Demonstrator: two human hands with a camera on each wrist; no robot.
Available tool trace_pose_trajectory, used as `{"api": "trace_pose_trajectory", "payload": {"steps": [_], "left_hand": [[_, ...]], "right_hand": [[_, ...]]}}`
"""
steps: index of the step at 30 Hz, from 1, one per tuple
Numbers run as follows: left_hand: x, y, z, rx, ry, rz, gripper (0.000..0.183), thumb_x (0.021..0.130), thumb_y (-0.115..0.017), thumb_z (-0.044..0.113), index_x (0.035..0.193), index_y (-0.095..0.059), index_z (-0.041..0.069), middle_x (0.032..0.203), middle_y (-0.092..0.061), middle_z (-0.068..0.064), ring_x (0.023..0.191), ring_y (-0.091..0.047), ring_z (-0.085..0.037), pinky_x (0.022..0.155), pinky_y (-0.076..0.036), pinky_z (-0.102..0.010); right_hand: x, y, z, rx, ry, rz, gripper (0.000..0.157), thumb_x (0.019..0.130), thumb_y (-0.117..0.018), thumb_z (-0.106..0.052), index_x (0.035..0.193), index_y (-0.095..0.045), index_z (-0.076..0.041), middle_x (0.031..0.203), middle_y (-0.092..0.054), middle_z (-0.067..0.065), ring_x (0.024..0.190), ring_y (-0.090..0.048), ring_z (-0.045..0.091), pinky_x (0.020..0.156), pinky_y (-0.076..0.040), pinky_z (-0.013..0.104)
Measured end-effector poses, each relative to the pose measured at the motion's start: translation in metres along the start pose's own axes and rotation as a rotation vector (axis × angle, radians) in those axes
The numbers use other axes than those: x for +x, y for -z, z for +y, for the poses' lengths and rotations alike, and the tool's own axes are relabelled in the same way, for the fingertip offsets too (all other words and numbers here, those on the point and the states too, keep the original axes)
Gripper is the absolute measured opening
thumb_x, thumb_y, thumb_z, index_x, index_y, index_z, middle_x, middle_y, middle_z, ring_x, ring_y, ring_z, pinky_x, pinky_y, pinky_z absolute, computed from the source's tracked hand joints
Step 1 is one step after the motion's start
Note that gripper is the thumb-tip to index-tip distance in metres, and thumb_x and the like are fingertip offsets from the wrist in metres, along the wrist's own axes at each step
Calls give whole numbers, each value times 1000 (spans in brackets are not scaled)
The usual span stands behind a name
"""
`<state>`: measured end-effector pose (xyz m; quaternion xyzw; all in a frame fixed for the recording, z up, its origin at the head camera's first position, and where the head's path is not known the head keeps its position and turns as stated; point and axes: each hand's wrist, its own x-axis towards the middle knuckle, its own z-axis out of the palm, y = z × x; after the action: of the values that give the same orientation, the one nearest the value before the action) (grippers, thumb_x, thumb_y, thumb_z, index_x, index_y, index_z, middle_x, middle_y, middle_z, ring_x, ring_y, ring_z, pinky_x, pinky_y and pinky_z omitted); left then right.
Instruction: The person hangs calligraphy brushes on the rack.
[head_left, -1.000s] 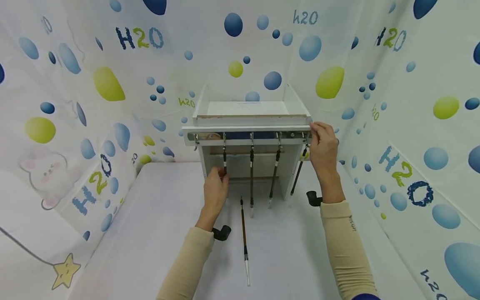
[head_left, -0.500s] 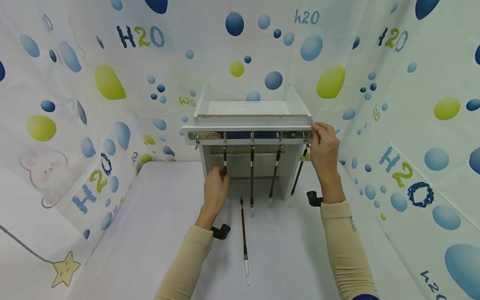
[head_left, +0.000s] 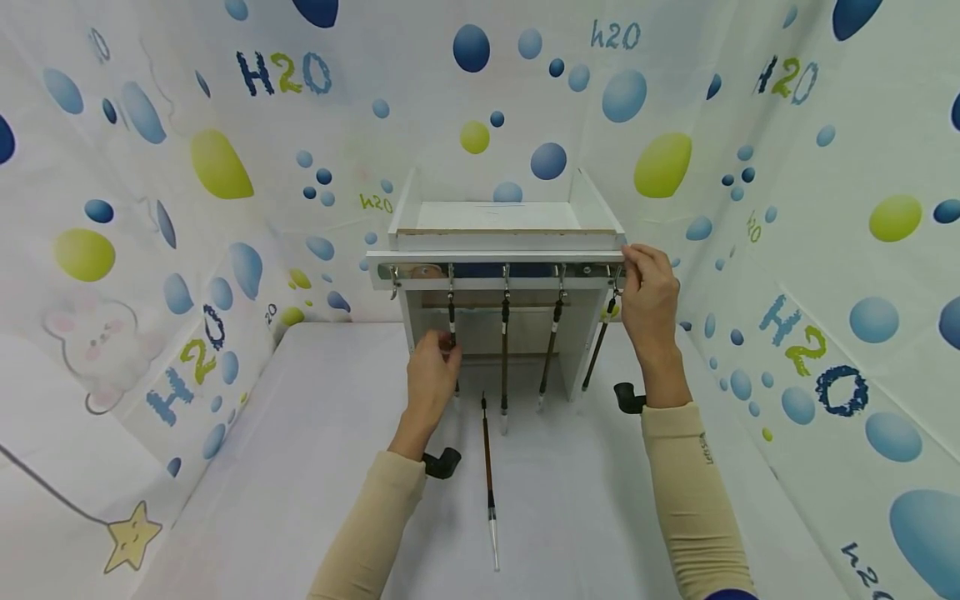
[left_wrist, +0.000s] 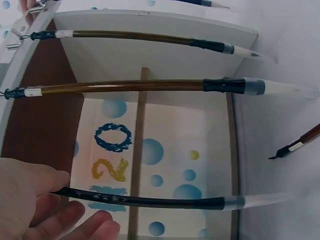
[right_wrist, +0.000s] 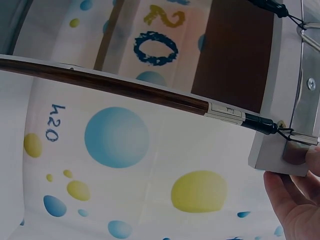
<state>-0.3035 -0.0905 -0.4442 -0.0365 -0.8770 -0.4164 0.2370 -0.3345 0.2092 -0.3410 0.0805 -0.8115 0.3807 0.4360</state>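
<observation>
A white wooden rack (head_left: 495, 243) carries a metal hook rail along its front, with several calligraphy brushes hanging from the hooks. My left hand (head_left: 431, 371) pinches the leftmost hanging calligraphy brush (left_wrist: 150, 201) between thumb and index finger; the other fingers extend loosely beneath it. That brush has a dark handle and a pale tip, and its upper part is hidden by the hand in the left wrist view. At the rail's right end, my right hand (head_left: 649, 292) grips the white board, close to the rightmost brush (right_wrist: 125, 87) on its loop.
One more calligraphy brush (head_left: 489, 475) lies on the white tabletop in front of the rack, its pale tip towards me. The leftmost hook (head_left: 393, 287) bears no brush. A printed curtain (head_left: 547, 83) surrounds the table at the back and sides.
Both hands stay almost in place. The lower part of the pinched brush now shows just right of my left hand, where it was mostly hidden before.
</observation>
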Motion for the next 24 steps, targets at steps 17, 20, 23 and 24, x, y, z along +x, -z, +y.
{"api": "trace_pose_trajectory", "payload": {"steps": [17, 20, 23, 24], "left_hand": [[-56, -16, 1, -4, 58, 40, 56, 96, -63, 29, 139, -44, 1, 126, -54, -20, 98, -63, -33, 73, -55, -43], [-72, -28, -7, -1, 85, 32, 56, 95, -63, 28, 139, -45, 0, 125, -54, -22, 91, -63, -31, 67, -54, -40], [-85, -37, -14, -6, 135, 1, 55, 94, -64, 28, 137, -47, -1, 123, -56, -23, 90, -64, -32, 66, -53, -39], [-88, -40, -17, -7, 155, -10, 55, 93, -65, 29, 136, -48, -1, 123, -56, -23, 93, -65, -33, 66, -54, -40]], "right_hand": [[2, 2, -1, -11, 3, 0, 29, 104, -52, -9, 126, -66, 3, 128, -63, 19, 120, -64, 30, 100, -53, 39], [1, 1, -1, -7, 3, -6, 29, 103, -52, -8, 125, -66, 4, 128, -62, 20, 120, -64, 30, 99, -53, 38], [0, 0, 0, 1, 6, -8, 29, 103, -52, -8, 125, -66, 5, 128, -63, 20, 120, -64, 31, 99, -53, 39], [0, 0, 0, 2, 5, -10, 29, 103, -52, -8, 125, -66, 5, 128, -63, 20, 120, -64, 31, 100, -53, 39]]}}
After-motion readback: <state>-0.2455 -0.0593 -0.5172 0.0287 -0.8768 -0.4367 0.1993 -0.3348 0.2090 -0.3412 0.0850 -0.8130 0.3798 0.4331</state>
